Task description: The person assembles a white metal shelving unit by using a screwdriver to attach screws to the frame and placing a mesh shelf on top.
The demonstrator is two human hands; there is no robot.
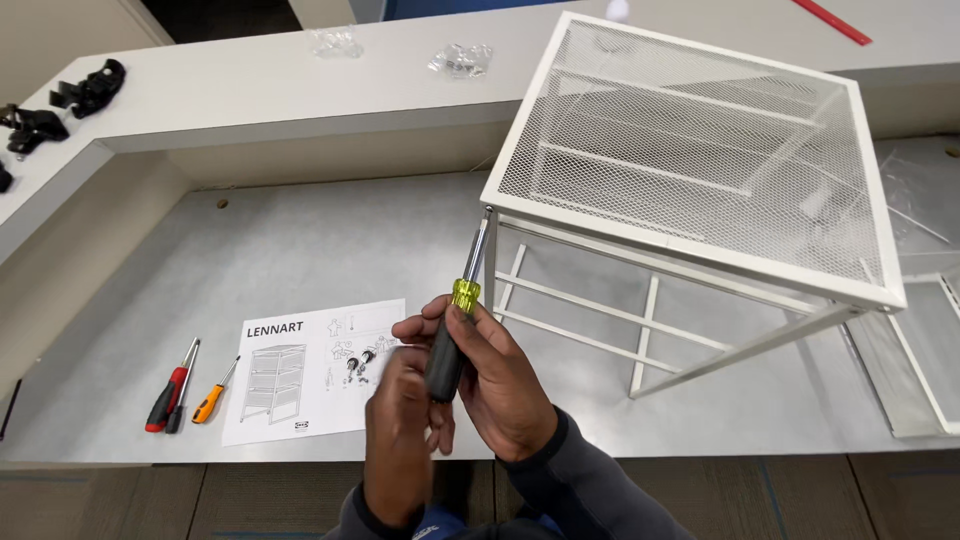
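A white metal frame with a mesh top (pixel 690 140) stands tilted on the grey worktop (pixel 300 250). A screwdriver with a black and yellow handle (pixel 455 335) points up, its tip at the frame's near left corner under the mesh. My right hand (pixel 505 385) grips the handle from the right. My left hand (pixel 400 440) wraps around the lower part of the handle from the left. Both sleeves are dark grey.
An instruction sheet (pixel 310 365) lies on the worktop left of my hands. A red screwdriver (pixel 170 395) and a small orange one (pixel 212 398) lie beside it. Black clamps (pixel 85 90) and clear hardware bags (pixel 460 60) sit on the raised ledge. White parts (pixel 925 350) lie at right.
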